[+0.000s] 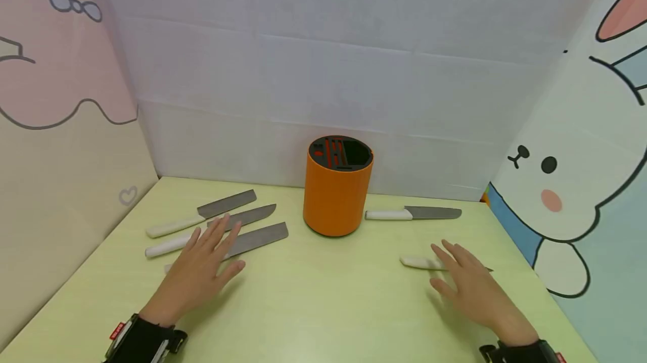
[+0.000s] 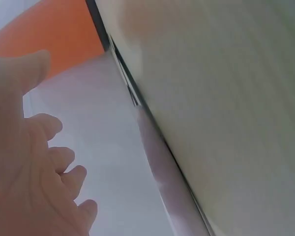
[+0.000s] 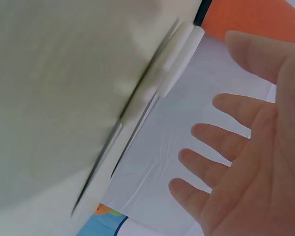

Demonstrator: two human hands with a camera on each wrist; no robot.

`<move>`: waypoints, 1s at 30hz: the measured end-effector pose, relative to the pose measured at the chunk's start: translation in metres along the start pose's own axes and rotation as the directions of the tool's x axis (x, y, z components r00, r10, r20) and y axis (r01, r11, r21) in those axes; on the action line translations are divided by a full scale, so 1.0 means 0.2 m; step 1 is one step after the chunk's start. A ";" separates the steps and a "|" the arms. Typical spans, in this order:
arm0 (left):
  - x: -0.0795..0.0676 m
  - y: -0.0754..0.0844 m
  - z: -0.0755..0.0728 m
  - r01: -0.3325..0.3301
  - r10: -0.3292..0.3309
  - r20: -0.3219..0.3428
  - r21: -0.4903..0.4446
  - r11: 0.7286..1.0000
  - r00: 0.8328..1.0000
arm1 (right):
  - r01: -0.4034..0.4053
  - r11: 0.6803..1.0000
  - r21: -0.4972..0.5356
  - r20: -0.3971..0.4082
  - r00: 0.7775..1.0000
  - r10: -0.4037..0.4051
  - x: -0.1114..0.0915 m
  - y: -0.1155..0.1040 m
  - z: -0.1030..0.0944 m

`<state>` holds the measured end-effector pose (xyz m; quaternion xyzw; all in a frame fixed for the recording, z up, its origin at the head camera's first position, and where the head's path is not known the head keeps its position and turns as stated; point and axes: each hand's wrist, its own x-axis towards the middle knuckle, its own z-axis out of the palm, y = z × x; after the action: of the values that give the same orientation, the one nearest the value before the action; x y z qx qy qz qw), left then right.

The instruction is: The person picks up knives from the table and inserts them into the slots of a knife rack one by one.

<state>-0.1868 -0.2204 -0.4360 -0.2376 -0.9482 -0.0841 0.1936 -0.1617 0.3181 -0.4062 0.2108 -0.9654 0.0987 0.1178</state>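
My left hand hovers with spread fingers above three white-handled knives at the left of the table. The farthest is a square-ended knife, then comes a knife with a curved tip, and the nearest is a broad cleaver-like knife, its handle mostly behind my hand. Over a small knife on the right, my right hand is held with fingers extended; it hides most of that blade. Both palms hold nothing in the wrist views. Behind the small knife lies another white-handled knife.
An orange cylindrical knife block with a dark slotted top stands upright at the back middle of the pale table. A white sheet wall rises behind it, and cartoon-printed panels flank both sides.
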 end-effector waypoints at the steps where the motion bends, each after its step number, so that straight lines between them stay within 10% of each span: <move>1: 0.01 0.00 0.01 -0.006 0.006 0.005 -0.010 1.000 1.000 | 0.000 1.000 0.006 0.019 1.000 0.000 0.02 0.01 -0.02; 18: 0.21 0.17 0.07 -0.046 0.064 0.034 -0.398 0.916 0.997 | 0.145 0.981 0.132 0.211 0.962 -0.171 0.25 0.15 -0.01; 30: 0.27 0.25 0.08 -0.022 0.063 0.093 -0.390 0.921 0.994 | 0.143 0.983 0.112 0.240 0.956 -0.167 0.30 0.16 0.05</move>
<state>-0.2122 -0.1496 -0.4250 -0.2959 -0.9161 -0.2534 0.0950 -0.2304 0.3208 -0.4035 0.3018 -0.9473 0.1068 -0.0068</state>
